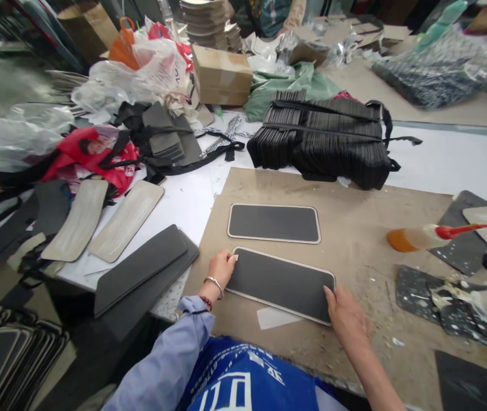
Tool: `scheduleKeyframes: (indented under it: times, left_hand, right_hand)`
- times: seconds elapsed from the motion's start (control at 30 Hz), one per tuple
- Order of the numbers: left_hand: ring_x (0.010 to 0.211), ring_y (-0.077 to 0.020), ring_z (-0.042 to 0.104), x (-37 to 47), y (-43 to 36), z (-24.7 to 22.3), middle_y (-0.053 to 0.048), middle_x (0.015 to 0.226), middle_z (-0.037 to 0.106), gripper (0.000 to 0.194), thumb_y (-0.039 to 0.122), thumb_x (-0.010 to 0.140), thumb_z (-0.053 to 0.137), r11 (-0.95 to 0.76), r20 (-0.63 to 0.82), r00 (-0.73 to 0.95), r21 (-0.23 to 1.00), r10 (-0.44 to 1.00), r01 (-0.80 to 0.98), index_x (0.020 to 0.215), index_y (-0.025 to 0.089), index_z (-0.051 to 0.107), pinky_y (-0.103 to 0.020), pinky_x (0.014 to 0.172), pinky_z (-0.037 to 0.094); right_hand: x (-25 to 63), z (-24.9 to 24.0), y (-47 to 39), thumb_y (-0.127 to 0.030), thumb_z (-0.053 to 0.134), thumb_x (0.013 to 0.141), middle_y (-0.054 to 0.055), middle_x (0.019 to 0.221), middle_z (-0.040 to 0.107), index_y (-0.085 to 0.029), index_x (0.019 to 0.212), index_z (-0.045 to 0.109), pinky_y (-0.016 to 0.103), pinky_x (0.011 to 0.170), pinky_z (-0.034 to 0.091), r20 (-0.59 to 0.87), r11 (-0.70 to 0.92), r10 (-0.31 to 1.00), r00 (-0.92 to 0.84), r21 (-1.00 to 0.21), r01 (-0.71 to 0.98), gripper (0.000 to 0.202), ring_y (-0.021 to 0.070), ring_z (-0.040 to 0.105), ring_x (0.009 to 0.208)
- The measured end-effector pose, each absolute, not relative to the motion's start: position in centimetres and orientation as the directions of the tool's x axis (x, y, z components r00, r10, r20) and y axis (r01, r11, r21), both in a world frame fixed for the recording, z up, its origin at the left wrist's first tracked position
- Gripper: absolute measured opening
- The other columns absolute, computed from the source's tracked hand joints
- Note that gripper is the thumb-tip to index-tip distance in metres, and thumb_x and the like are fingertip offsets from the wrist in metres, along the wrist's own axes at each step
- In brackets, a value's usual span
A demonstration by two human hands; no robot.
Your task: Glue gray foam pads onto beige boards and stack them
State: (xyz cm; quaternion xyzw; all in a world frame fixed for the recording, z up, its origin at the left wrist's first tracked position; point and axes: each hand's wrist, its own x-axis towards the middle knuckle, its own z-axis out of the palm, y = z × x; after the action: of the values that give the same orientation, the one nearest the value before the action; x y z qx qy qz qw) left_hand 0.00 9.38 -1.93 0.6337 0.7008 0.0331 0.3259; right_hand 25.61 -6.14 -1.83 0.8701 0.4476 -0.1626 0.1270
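Observation:
A dark grey rectangular panel (281, 285) with rounded corners and a pale rim lies at a slant before me, held at both ends. My left hand (221, 271) pinches its left end, thumb near the upper corner. At the right end, my right hand (346, 314) grips the edge with the thumb on top; its other fingers are partly hidden. Just beyond sits a second, similar panel (274, 223), flat on the brown board (354, 222) and touched by neither hand. A white paper scrap (278, 318) peeks out below the held panel.
A strapped bundle of black pieces (320, 140) stands behind. Rightward are a glue bottle (414, 237) with a red nozzle and a glue-spattered dark sheet (423, 294). Dark panels (140, 268) and beige panels (125, 220) lie left. Stacked rimmed panels (12, 359) fill the lower left.

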Motion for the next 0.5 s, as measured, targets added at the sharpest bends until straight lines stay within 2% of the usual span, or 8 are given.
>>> scheduleKeyframes:
  times: [0.3, 0.5]
  left_hand:
    - [0.075, -0.0169, 0.06, -0.06, 9.32, -2.48, -0.005, 0.076, 0.066, 0.015, 0.024, 0.082, 0.05, 0.078, -0.387, 0.079, 0.374, 0.919, 0.924, 0.07, 0.018, 0.056, -0.025, 0.07, 0.04]
    - [0.077, -0.0189, 0.061, 0.1, 9.39, -2.04, -0.007, 0.079, 0.067, 0.015, 0.026, 0.082, 0.05, 0.06, -0.395, 0.088, 0.348, 0.914, 0.936, 0.072, 0.017, 0.057, -0.025, 0.068, 0.04]
  right_hand:
    - [24.97, -2.38, -6.51, -0.04, 0.032, 0.091, 0.007, 0.085, 0.06, -0.018, 0.082, 0.059, 0.028, 0.059, 0.035, -0.312, -0.592, 0.752, 0.581, 0.068, 0.803, 0.036, 0.0179, 0.056, 0.075]
    - [24.84, -2.52, -6.46, -0.037, 0.032, 0.092, 0.009, 0.086, 0.061, -0.017, 0.084, 0.06, 0.028, 0.062, 0.036, -0.285, -0.612, 0.746, 0.602, 0.061, 0.788, 0.035, 0.0181, 0.056, 0.078]
